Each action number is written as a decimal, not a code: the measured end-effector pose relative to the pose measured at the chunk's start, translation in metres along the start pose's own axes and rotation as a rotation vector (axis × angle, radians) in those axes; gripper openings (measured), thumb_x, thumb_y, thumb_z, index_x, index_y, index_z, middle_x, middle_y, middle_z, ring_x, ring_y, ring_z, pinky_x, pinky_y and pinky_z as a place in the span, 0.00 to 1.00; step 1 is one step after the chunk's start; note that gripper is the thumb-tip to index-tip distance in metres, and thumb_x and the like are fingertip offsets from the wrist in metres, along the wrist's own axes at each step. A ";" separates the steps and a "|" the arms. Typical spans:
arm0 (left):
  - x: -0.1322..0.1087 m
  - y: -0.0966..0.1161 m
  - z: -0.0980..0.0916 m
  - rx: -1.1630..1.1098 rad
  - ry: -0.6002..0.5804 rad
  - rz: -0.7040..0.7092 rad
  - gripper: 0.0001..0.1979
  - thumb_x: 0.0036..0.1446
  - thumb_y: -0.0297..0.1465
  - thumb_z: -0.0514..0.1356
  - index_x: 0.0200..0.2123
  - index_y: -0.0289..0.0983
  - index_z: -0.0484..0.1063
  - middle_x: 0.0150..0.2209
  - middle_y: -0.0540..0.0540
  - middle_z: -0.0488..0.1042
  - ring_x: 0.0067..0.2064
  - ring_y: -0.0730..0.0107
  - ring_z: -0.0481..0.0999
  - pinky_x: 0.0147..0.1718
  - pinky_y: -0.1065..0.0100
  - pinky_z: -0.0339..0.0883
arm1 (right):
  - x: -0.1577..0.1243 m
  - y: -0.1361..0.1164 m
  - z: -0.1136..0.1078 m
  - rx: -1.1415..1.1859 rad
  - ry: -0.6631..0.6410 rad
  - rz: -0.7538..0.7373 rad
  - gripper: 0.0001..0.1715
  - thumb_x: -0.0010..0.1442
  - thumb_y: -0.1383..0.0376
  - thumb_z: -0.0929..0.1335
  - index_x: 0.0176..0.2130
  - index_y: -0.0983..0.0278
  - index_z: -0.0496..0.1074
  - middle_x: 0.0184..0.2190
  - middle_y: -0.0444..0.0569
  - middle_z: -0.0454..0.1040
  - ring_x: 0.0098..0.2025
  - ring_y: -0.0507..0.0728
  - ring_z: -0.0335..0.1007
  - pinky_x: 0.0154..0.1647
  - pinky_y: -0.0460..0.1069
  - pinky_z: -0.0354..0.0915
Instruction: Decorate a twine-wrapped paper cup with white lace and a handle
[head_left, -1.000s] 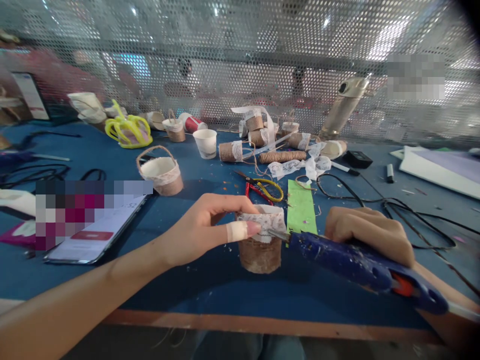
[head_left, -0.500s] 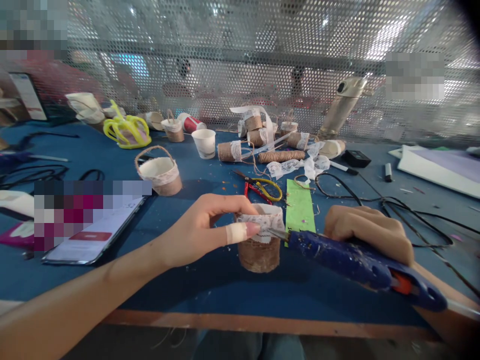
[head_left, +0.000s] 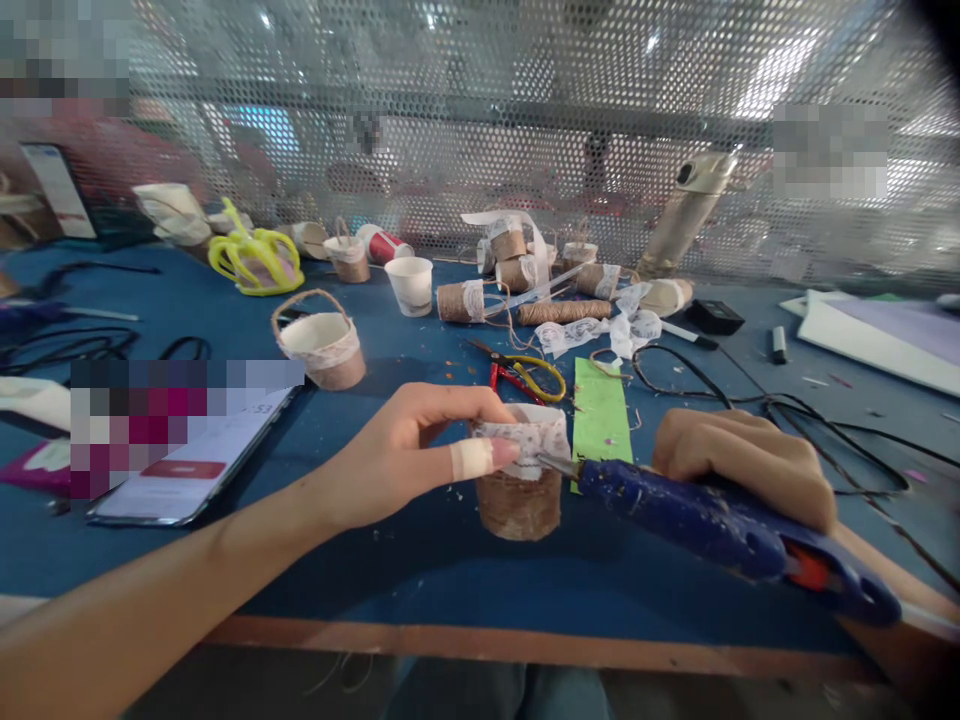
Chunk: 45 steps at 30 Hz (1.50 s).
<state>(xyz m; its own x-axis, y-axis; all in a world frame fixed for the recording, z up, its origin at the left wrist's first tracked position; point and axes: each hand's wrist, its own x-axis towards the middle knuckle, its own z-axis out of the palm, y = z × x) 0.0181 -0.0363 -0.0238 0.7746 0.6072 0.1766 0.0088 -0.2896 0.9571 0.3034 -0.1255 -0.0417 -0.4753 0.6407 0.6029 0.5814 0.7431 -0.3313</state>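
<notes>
From the head camera: pinches a lace strip (head_left: 529, 438) against the rim of the twine-wrapped cup (head_left: 519, 500) between thumb and bandaged finger of the left hand (head_left: 409, 450), with the cup upright on the blue table (head_left: 450, 580) just below mid-view. Grips the glue gun (head_left: 712, 520) in a closed right hand (head_left: 742, 465) at 3 o'clock of the cup, with the nozzle tip touching the lace on that side. Shows scissors (head_left: 525, 375) at 12 o'clock of the cup, a green paper strip (head_left: 602, 410) at 1 o'clock, a handled basket cup (head_left: 322, 350) at 10 o'clock and a phone (head_left: 202, 465) at 9 o'clock.
</notes>
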 end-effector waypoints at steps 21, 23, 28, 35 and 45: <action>-0.002 -0.003 0.000 -0.085 0.098 -0.061 0.08 0.60 0.34 0.67 0.32 0.35 0.80 0.31 0.49 0.75 0.34 0.69 0.72 0.34 0.70 0.65 | 0.000 -0.001 -0.002 0.004 0.041 0.022 0.14 0.68 0.71 0.65 0.31 0.60 0.60 0.25 0.43 0.63 0.26 0.52 0.63 0.26 0.48 0.59; -0.001 -0.005 0.000 -0.136 0.119 -0.052 0.08 0.60 0.34 0.67 0.31 0.35 0.79 0.30 0.50 0.74 0.32 0.71 0.69 0.32 0.72 0.63 | 0.000 -0.002 -0.001 -0.018 0.064 0.021 0.14 0.68 0.71 0.65 0.31 0.60 0.59 0.25 0.43 0.63 0.25 0.52 0.63 0.26 0.48 0.59; 0.000 -0.006 0.001 -0.173 0.128 -0.036 0.07 0.60 0.31 0.68 0.30 0.36 0.79 0.30 0.52 0.72 0.32 0.74 0.67 0.32 0.73 0.60 | 0.001 -0.002 0.012 -0.024 0.178 -0.036 0.15 0.68 0.70 0.66 0.30 0.60 0.60 0.23 0.42 0.61 0.23 0.51 0.60 0.23 0.48 0.56; -0.001 -0.007 0.001 -0.158 0.130 -0.061 0.08 0.60 0.34 0.68 0.32 0.36 0.80 0.31 0.51 0.73 0.32 0.73 0.68 0.32 0.73 0.61 | -0.001 -0.002 0.008 -0.047 0.139 0.004 0.15 0.69 0.70 0.65 0.30 0.60 0.60 0.24 0.43 0.63 0.24 0.52 0.62 0.24 0.48 0.57; -0.001 0.003 0.001 -0.017 0.037 -0.020 0.09 0.63 0.32 0.64 0.31 0.35 0.78 0.31 0.48 0.77 0.36 0.66 0.74 0.38 0.68 0.68 | 0.000 0.002 0.002 0.003 0.092 -0.014 0.12 0.64 0.71 0.67 0.31 0.59 0.60 0.25 0.44 0.63 0.25 0.53 0.63 0.25 0.48 0.60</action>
<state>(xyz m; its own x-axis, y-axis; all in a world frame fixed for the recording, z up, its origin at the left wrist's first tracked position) 0.0175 -0.0384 -0.0211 0.7505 0.6398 0.1657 0.0130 -0.2651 0.9641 0.3034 -0.1236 -0.0441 -0.4206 0.6098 0.6717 0.5729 0.7526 -0.3246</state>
